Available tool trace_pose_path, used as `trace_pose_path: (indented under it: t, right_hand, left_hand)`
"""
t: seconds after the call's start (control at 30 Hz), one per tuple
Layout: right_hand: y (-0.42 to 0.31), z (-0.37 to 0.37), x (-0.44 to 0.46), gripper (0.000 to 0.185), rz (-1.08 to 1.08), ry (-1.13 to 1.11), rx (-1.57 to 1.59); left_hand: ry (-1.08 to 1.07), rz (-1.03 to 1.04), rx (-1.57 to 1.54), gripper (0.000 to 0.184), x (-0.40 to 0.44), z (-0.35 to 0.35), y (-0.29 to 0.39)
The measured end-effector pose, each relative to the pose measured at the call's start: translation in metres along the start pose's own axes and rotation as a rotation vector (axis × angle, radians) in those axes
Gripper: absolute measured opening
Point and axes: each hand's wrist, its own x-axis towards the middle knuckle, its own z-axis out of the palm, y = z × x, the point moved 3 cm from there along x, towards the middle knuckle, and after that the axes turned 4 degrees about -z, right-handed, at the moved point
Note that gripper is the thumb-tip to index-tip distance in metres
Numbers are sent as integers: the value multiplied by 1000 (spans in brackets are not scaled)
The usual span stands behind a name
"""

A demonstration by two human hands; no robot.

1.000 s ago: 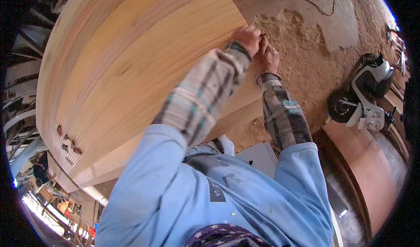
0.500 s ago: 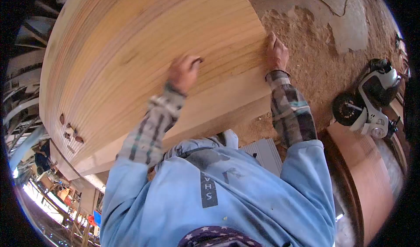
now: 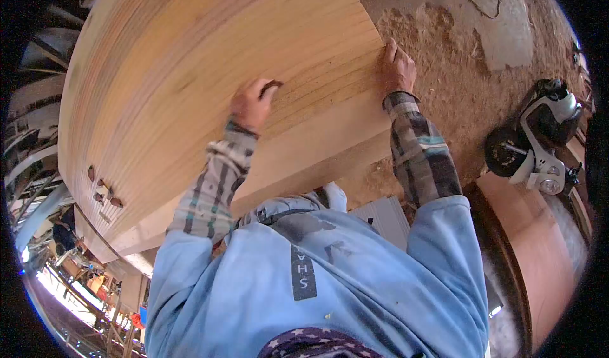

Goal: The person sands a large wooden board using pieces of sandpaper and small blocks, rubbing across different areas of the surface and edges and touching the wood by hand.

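A broad wooden panel (image 3: pixel 209 59) with striped grain stretches in front of me. My left hand (image 3: pixel 251 104) is closed on a small folded brown piece of sandpaper (image 3: pixel 271 86) and rests on the panel's face, near its near side. At the panel's right end, my right hand (image 3: pixel 398 72) grips the corner, thumb pointing up along the edge; its other fingers are partly hidden. Several small dark brown scraps (image 3: pixel 103 190) lie on the panel's far left, too small to name surely.
Sawdust covers the floor (image 3: pixel 444 98) to the right, where a cable (image 3: pixel 472 6) runs. A white-and-black wheeled machine (image 3: pixel 539 142) stands there, beside a curved reddish wooden board (image 3: pixel 539 244). A ribbed light sheet (image 3: pixel 384 221) lies near my body. Cluttered workshop items fill the far left.
My left hand has shifted slightly left along the panel with the sandpaper, which now shows more clearly. My right hand stays at the corner.
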Motion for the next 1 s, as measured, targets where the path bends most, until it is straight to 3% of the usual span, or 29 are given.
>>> trace_pose_path:
  t: [0.17, 0.23, 0.37, 0.43, 0.6, 0.77, 1.0]
  right_hand:
    - [9, 3, 4, 50, -118, 52, -63]
    - [8, 4, 8, 51, 32, -2, -30]
    - [12, 9, 7, 52, -24, 67, 41]
    - [4, 4, 4, 52, -3, 51, -36]
    - [14, 7, 6, 53, 17, 53, -29]
    - [20, 12, 12, 53, -17, 38, 64]
    - [8, 2, 9, 52, 20, 19, 6]
  left_hand:
    - [187, 299, 59, 11, 53, 65, 51]
    - [204, 366, 16, 11, 56, 63, 52]
    - [97, 290, 52, 9, 23, 24, 15]
    - [70, 255, 99, 9, 32, 40, 24]
    - [162, 399, 24, 9, 81, 89, 69]
    - [29, 325, 11, 8, 60, 64, 37]
    - [203, 484, 91, 11, 117, 120, 107]
